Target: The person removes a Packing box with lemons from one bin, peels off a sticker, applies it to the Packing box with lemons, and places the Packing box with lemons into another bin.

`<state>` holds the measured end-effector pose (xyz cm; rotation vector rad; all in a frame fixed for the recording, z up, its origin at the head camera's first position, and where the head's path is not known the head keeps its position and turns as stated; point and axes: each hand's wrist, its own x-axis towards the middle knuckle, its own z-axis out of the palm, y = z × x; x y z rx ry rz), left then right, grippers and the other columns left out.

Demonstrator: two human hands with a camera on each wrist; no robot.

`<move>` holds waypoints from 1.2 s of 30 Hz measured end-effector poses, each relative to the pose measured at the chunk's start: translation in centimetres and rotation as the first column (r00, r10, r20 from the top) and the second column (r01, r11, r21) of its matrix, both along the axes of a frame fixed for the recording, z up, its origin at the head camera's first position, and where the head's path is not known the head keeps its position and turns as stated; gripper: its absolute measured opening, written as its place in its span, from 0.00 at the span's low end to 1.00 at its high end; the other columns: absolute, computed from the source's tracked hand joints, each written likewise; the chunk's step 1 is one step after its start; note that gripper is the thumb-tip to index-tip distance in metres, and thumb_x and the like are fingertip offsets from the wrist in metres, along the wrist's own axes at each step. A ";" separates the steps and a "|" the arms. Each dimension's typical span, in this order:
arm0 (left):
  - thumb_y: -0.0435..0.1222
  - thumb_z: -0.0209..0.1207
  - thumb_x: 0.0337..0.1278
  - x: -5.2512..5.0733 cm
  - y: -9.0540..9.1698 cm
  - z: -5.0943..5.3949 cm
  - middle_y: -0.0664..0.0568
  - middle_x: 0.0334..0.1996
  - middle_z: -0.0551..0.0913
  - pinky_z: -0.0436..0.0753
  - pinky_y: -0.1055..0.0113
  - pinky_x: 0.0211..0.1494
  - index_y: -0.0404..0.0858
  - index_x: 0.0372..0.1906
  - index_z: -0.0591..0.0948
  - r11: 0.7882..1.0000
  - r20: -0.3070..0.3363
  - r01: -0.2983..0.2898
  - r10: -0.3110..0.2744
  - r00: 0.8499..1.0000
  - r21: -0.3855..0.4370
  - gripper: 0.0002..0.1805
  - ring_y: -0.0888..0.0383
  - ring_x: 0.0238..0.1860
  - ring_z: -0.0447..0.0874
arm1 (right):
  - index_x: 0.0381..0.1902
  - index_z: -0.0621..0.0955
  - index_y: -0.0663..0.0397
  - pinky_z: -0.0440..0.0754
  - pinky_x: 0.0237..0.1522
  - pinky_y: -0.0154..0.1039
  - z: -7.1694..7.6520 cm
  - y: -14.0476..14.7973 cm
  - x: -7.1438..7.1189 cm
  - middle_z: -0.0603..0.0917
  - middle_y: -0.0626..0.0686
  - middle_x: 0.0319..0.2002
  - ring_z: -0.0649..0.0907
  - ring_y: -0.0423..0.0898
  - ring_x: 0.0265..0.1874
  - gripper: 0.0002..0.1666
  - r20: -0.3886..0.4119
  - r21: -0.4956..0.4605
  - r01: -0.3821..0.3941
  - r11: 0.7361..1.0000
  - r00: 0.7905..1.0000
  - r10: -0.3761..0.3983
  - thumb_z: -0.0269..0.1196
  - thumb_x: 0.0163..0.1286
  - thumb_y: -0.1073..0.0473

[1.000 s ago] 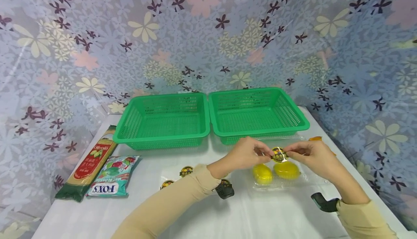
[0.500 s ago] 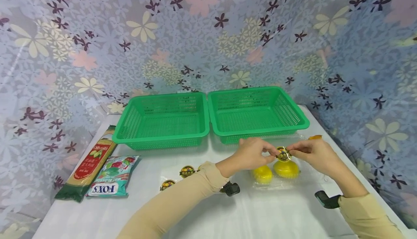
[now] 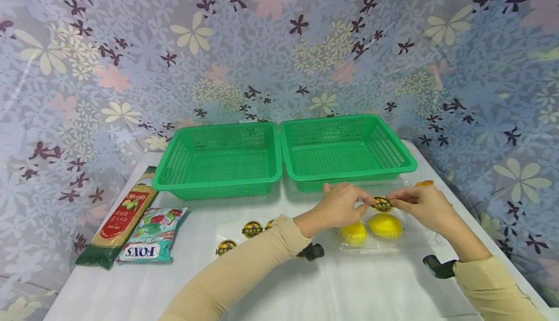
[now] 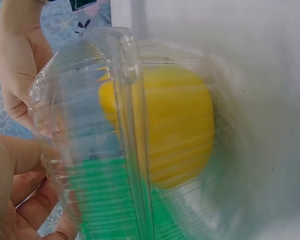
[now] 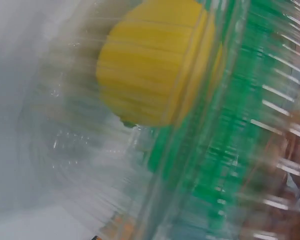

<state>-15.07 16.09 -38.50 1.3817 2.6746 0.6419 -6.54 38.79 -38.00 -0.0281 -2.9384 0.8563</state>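
A round black-and-gold sticker [image 3: 383, 204] lies between my two hands over the lid of a clear plastic clamshell box [image 3: 364, 247]. My left hand [image 3: 341, 205] pinches its left edge and my right hand [image 3: 424, 208] its right edge. Inside the box, two yellow lemons [image 3: 385, 226] sit side by side. One lemon [image 4: 175, 125] shows through the ribbed plastic in the left wrist view, where fingers meet the lid. The right wrist view is blurred but shows a lemon [image 5: 150, 65] through the plastic; whether the sticker is stuck down I cannot tell.
Two green baskets [image 3: 218, 185] [image 3: 349, 171] stand side by side at the back. A pasta pack [image 3: 124, 214] and a FOX'S candy bag [image 3: 153, 233] lie at left. Several stickers [image 3: 252, 229] are on a sheet partly under my left arm. Something orange [image 3: 424, 183] shows behind my right hand.
Both hands have shifted slightly right with the sticker. It appears flatter against the lid than one second ago. The baskets and packets have not moved.
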 end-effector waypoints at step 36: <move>0.52 0.56 0.82 0.9 -1.3 -0.5 0.62 0.73 0.76 0.75 0.59 0.64 0.58 0.76 0.78 0.983 -0.191 0.072 -0.104 0.976 -0.168 0.24 0.58 0.72 0.73 | 0.53 0.90 0.61 0.87 0.36 0.39 0.0 -0.7 0.8 0.92 0.57 0.42 0.88 0.49 0.38 0.14 -0.045 0.052 -0.014 0.999 0.999 0.017 0.70 0.76 0.58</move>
